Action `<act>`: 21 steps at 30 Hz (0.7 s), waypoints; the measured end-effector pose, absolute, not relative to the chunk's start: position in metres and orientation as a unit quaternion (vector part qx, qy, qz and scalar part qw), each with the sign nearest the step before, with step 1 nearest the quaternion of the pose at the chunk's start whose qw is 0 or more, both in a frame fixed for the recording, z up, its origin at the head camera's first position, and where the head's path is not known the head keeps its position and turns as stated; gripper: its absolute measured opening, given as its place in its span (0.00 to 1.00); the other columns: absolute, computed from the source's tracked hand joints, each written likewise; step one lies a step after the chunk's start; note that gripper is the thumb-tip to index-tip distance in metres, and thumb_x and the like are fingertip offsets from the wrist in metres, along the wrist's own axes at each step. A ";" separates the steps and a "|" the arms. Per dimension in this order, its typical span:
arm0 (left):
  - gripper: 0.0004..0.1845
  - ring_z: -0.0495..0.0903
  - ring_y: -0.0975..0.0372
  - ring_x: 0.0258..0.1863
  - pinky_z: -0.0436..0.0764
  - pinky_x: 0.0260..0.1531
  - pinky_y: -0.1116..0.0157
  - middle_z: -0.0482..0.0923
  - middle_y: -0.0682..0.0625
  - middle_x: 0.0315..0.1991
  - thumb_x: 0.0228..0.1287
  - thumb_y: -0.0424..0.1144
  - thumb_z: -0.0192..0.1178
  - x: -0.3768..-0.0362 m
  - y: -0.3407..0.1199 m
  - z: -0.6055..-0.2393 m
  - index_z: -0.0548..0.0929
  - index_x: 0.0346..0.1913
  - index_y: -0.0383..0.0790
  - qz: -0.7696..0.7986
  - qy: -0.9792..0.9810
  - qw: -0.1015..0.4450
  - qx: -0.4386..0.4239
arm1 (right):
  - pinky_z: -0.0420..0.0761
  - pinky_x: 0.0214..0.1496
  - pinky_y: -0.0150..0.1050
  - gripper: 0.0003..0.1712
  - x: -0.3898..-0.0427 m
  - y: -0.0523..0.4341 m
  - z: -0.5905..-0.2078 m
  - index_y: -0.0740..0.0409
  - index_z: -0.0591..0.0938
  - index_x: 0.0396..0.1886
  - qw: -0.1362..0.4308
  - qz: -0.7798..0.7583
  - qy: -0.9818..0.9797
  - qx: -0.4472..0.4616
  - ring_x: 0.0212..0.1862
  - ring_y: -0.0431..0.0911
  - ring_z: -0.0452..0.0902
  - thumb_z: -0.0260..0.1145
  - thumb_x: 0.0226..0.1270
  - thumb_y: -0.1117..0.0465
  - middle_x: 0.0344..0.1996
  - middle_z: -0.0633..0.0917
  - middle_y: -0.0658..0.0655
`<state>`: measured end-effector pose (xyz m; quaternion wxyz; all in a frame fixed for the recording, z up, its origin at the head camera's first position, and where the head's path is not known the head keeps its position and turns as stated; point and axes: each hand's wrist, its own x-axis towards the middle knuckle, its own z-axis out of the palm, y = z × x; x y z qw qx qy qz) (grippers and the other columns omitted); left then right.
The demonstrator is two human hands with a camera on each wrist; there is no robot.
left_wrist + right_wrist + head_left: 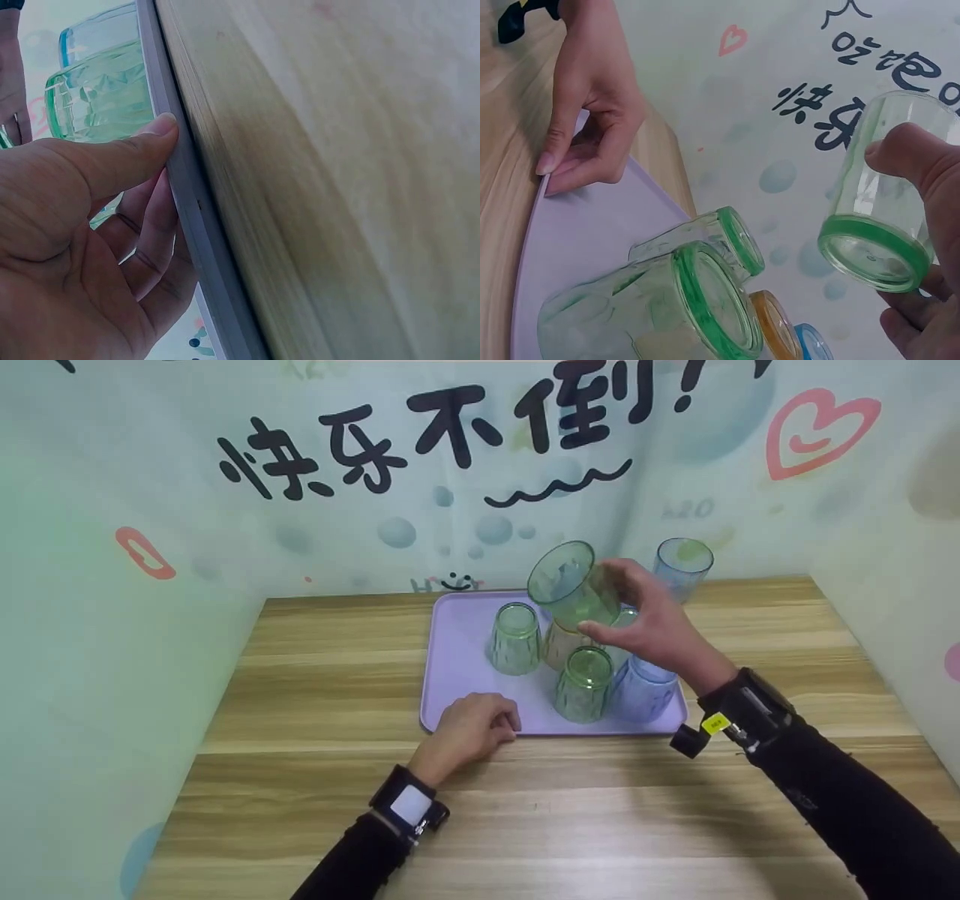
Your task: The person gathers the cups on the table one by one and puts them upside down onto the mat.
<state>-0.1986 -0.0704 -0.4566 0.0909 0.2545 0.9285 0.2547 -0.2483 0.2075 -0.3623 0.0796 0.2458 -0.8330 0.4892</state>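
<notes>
Up above the lavender tray [465, 660], a green cup [570, 583] hangs tilted in the right hand [649, 626], whose grip has thumb and fingers curled round its side. Beneath it stand upturned cups: two green [516, 637] [583, 684], an orange one [561, 643] and a blue one [643, 688]. The left hand [472, 727], fingers curled, pinches the tray's near edge on the bench [315, 780]. Another blue cup [682, 566] stands upright behind the tray.

cups [583, 684] upside down on tray [465, 637], tray on table [300, 780], one cup [682, 564] behind tray
</notes>
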 end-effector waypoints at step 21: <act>0.03 0.81 0.65 0.34 0.78 0.39 0.59 0.83 0.61 0.31 0.62 0.36 0.72 -0.199 -0.071 -0.457 0.88 0.36 0.49 0.258 0.926 0.093 0.257 | 0.74 0.63 0.50 0.48 -0.239 0.182 -0.374 0.59 0.71 0.71 0.011 0.417 -0.858 0.298 0.61 0.50 0.73 0.82 0.54 0.52 0.63 0.76 0.55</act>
